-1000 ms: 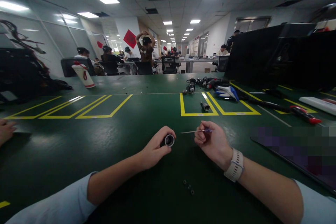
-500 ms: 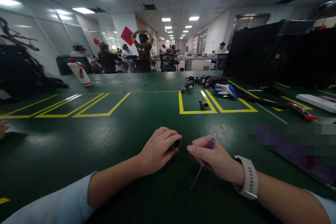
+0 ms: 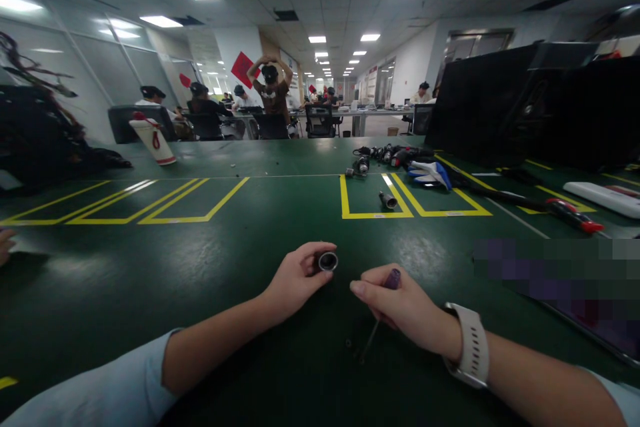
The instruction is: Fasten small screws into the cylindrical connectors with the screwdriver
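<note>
Between the thumb and fingers of my left hand [image 3: 295,280] is a short dark cylinder with a shiny metal rim [image 3: 328,261], its round hollow end facing me. My right hand [image 3: 405,307] is closed around the purple handle of a screwdriver [image 3: 393,279]. The screwdriver's thin shaft slants down and left toward the table, and I cannot make out its tip shape. A tiny dark ring-like part [image 3: 349,343] lies near that tip, with other small dark bits that are hard to tell apart. The two hands are apart.
Yellow tape marks the green table [image 3: 225,253]. A metal fitting [image 3: 387,199] lies in one taped box. Behind it are black cabled parts [image 3: 385,155] and a blue-white glove [image 3: 430,173]. A red-black tool [image 3: 573,213] lies right, a white cup [image 3: 155,140] back left. Another person's hand [image 3: 5,245] shows far left.
My left hand has shifted slightly left and turned the cylinder, so its open end shows more fully. My right hand has moved a little left with the screwdriver.
</note>
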`<state>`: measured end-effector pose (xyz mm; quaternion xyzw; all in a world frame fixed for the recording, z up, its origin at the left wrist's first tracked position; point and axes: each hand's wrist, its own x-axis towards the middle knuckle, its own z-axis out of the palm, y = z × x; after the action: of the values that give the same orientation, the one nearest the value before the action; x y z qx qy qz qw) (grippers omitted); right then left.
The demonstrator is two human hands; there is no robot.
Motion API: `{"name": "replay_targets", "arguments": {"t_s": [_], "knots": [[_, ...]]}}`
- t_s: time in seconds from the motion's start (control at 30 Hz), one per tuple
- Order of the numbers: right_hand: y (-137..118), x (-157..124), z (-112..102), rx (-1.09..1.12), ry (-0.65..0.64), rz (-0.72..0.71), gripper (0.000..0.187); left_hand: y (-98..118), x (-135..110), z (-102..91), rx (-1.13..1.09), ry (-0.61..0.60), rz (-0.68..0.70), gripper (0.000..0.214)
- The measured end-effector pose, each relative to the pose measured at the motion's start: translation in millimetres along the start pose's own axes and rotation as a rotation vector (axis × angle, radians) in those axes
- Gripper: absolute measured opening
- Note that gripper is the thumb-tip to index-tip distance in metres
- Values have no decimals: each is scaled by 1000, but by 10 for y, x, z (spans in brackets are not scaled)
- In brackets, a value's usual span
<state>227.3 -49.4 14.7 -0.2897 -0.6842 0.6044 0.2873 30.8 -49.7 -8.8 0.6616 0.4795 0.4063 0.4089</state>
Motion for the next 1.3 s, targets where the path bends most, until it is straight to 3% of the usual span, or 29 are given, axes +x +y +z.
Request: {"name": "replay_targets", "arguments": {"t_s": [0.13,0.2,0.3,0.37,0.47,0.6,0.73,1.07,1.3], "knots": [[101,53,-16,269,86,74,40,71,6,-14,-205,57,-145,43],[122,71,-28,415,120,48,40,95,1,-20,-232,67,-176,42],[103,78,-47,482,271,-30,36,105,-8,-25,-242,66,-212,43],[77,68,-56,379,372,-77,31,107,-15,-26,-233,61,-220,43],[54,41,-52,87,420,-146,27,119,-25,-23,-232,62,-219,43],[68,13,-17,-258,412,-244,26,140,-37,-10,-278,69,-213,43],[95,8,16,-457,372,-335,23,138,-48,18,-319,91,-214,42],[73,-13,80,-635,287,-455,18,106,-37,67,-304,239,-165,25],[70,-16,111,-703,242,-496,17,83,-25,73,-294,260,-153,19]]}}
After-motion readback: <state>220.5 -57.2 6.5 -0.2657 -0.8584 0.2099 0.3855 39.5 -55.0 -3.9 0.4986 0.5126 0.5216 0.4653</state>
